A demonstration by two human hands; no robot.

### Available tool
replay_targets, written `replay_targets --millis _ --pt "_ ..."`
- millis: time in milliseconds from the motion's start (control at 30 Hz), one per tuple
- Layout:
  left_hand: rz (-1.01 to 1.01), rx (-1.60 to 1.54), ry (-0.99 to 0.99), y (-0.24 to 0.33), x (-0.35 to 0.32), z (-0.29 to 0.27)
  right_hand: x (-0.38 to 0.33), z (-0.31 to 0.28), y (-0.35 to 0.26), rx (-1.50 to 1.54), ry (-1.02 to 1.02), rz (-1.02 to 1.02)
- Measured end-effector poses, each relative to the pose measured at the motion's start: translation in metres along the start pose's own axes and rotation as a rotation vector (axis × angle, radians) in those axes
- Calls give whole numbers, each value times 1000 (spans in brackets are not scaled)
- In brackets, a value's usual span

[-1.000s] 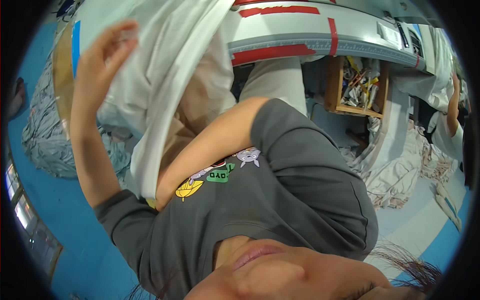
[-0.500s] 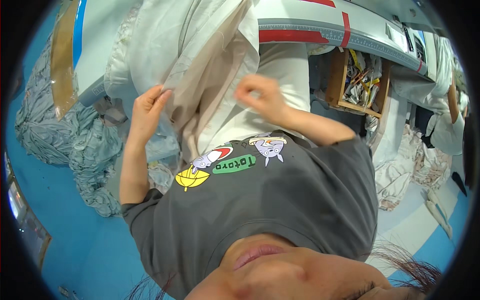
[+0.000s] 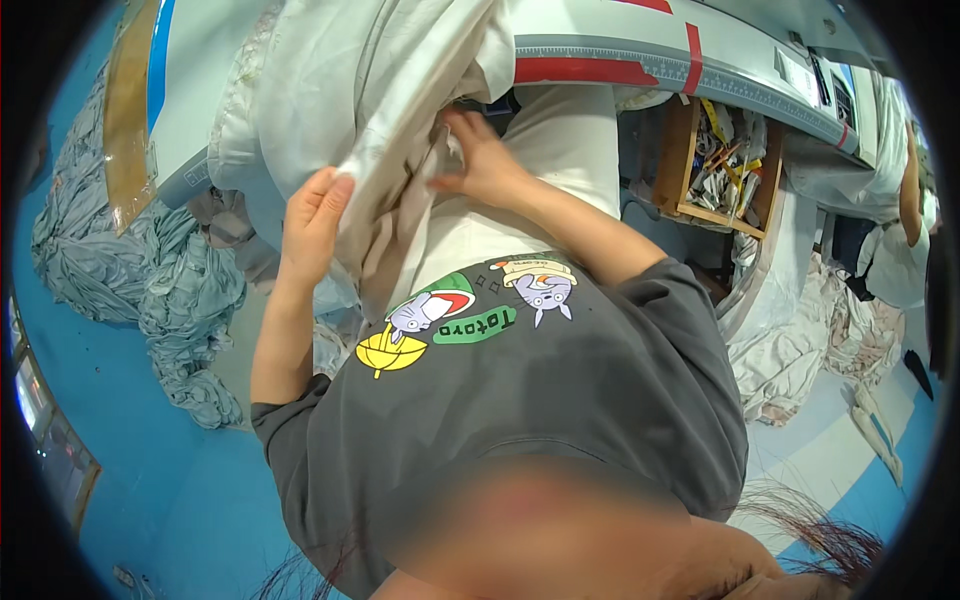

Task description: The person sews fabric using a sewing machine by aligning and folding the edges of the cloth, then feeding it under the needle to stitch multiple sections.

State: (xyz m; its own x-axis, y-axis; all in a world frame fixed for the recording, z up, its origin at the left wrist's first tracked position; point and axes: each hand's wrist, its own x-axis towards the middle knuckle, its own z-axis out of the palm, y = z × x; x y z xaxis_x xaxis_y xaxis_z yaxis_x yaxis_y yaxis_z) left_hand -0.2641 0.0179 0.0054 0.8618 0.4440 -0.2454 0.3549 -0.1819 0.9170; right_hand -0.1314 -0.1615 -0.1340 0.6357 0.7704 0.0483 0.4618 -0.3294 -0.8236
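Observation:
A large piece of pale off-white fabric [image 3: 400, 120] hangs over the table's near edge and down onto my lap. My left hand [image 3: 316, 218] pinches its folded edge between thumb and fingers, on the left of my lap. To the right of that, my right hand [image 3: 482, 165] has its fingers spread against the bunched folds. Its fingertips are partly sunk in the fabric and slightly blurred. Nothing shows gripped in the right hand.
The light table [image 3: 570, 22] has a ruler strip [image 3: 740, 98] and red tape along its edge. Beneath it on the right is a wooden drawer [image 3: 725, 165] with small odds and ends. Heaped grey-green cloth [image 3: 190, 310] lies at left; another person's arm [image 3: 911, 185] shows far right.
My right hand has moved up and left from over my lap onto the fabric, its fingers opening out. My left hand keeps its pinch and has shifted slightly right as the folds bunched.

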Motion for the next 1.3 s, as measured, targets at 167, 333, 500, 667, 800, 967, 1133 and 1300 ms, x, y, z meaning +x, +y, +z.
replay_targets --millis 167,333,500,667,800,967,1133,1300 --pt "-61 -230 -348 124 -6 35 123 104 -34 949 -304 227" --pt "16 -184 -546 172 0 73 113 125 -79 684 -586 26" --pt "340 413 -440 74 -14 90 40 50 -24 352 -499 -35" --pt "129 227 -468 38 -10 111 -48 -95 31 1543 -173 598" --pt "130 245 -522 14 -15 124 -54 -115 -22 904 -213 598" --pt "267 273 -400 16 -13 118 -76 -36 26 605 -171 431" --pt "442 200 -166 43 -18 81 -81 -83 -19 558 -479 403" --pt "548 655 -653 50 -12 128 -119 -76 -11 354 -480 130"
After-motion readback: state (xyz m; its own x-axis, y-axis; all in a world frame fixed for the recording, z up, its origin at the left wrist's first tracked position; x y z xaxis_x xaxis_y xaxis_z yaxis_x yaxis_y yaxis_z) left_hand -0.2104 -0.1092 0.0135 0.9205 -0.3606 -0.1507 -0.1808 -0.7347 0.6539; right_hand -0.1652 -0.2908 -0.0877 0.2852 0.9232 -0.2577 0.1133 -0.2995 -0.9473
